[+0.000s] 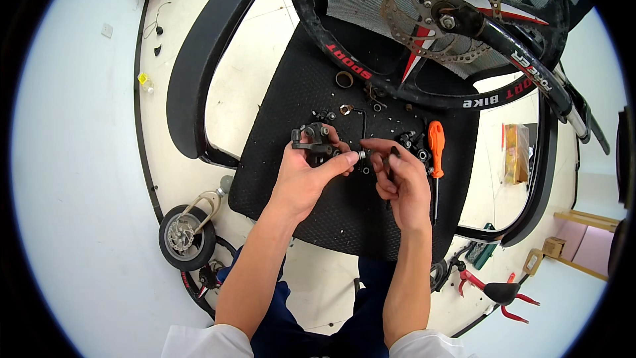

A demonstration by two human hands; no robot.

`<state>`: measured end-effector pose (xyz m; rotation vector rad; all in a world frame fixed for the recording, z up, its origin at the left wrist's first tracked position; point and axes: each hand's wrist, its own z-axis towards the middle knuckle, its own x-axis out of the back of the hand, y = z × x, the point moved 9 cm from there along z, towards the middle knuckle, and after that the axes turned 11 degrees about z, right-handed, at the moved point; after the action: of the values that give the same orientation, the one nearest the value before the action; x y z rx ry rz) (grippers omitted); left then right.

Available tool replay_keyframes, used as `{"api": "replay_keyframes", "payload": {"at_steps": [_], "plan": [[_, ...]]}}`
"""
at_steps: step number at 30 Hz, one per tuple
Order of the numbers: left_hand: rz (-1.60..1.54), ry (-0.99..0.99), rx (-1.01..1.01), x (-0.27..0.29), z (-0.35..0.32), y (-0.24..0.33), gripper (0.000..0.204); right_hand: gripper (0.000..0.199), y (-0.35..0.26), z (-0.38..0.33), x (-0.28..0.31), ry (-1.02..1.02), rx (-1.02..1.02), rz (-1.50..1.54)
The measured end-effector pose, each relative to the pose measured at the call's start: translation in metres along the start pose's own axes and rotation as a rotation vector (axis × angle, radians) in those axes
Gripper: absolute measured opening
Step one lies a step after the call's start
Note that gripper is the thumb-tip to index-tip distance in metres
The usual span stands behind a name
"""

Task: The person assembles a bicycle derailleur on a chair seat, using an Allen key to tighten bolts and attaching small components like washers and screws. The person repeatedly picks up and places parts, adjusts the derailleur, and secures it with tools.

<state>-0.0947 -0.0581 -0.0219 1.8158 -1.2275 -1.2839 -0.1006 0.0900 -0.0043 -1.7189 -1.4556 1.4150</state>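
My left hand [299,182] is closed round a black bicycle disc brake caliper [311,148], held above the chair seat. Its thumb lies along the caliper's lower side, pointing right. A small silver fitting [362,155] shows between that thumb and my right fingers. Closed beside it, my right hand [405,182] pinches a small dark part [395,152], whose kind I cannot make out because the fingers cover most of it. Just beyond the hands lie a black hex key [363,119] and a shiny nut [346,109]. An orange-handled screwdriver [436,140] rests right of my right hand.
A bicycle wheel [351,65] with a brake disc [391,10] and fork [530,59] leans across the back of the black chair seat [344,225]. Loose black parts [412,140] and a metal ring [344,79] lie on it. Armrests [192,86] flank both sides.
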Motion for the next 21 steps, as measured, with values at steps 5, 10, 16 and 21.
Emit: {"api": "replay_keyframes", "payload": {"at_steps": [5, 10, 16, 21], "plan": [[-0.001, -0.005, 0.001, 0.0, -0.001, -0.001, 0.028, 0.04, -0.002, 0.0, -0.009, -0.033, 0.036, 0.077], [-0.013, -0.022, -0.001, -0.002, -0.002, 0.002, 0.03, 0.029, -0.001, -0.001, -0.004, 0.028, 0.068, -0.181], [-0.002, -0.007, -0.011, 0.002, -0.003, 0.001, 0.028, 0.023, -0.001, -0.001, -0.008, 0.031, 0.046, -0.115], [0.194, 0.029, -0.076, 0.002, -0.002, 0.008, 0.029, 0.029, -0.003, -0.003, -0.005, 0.054, 0.049, -0.263]]}}
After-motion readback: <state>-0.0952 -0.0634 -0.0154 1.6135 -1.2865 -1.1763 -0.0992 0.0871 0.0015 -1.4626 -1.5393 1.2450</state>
